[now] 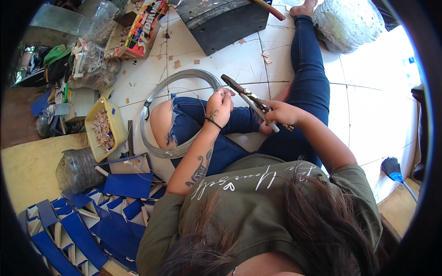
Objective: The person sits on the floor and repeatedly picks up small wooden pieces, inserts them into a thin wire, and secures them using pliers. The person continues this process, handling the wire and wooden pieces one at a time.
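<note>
A large coil of thin grey wire [159, 92] loops around my bent left knee, with a dark tie at its left side. My left hand [220, 108] is closed, thumb and fingers pinching a wire strand beside the coil's upper right. In my right hand [280, 114] is a long, worn, plier-like tool [237, 87]. Its dark tip points up and left, just past my left fingertips. One of its two arms ends in a pale tube-like handle [272, 125]. Whether the tool touches the wire cannot be made out.
Left of me stands a yellow tub [120, 123] of small wooden pieces, above stacked blue-and-white pieces [99, 225]. A printed box [138, 32], a dark metal block [225, 27] and a whitish rounded lump [347, 23] lie ahead. Chips litter the tiles. A brush [392, 170] lies right.
</note>
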Tool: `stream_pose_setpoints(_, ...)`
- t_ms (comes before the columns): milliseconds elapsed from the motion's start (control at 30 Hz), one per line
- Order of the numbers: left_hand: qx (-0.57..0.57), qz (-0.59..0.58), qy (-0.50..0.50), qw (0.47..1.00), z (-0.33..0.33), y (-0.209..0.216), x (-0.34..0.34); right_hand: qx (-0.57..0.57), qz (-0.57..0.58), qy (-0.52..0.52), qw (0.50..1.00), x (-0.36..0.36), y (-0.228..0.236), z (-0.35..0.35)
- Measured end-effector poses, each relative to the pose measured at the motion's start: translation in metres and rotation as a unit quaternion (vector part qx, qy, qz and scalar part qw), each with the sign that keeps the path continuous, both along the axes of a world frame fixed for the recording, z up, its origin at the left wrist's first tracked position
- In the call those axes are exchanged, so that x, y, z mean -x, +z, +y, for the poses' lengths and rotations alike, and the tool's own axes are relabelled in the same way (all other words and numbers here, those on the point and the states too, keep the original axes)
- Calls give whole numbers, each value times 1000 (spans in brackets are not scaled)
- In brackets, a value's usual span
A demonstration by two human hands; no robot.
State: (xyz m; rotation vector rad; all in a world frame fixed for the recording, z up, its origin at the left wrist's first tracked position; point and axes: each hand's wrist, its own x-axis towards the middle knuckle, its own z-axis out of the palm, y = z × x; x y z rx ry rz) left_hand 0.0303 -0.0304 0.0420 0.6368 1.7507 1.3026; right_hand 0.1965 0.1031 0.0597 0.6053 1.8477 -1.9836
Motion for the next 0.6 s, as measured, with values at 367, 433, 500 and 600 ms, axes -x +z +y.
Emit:
stream_pose_setpoints(367,126,-46,-82,988,-8,3,6,17,-86,-136,987,9,-42,-2)
stream_pose_setpoints(433,135,3,-86,987,-5,-5,3,12,-98,-140,985,12,-52,-3)
stream_pose_setpoints(500,133,44,-79,987,-1,-14,0,15,-113,-136,984,15,-59,-5)
stream_pose_setpoints(600,163,28,-58,984,3,-20,4,-2,-104,-156,982,20,-65,-7)
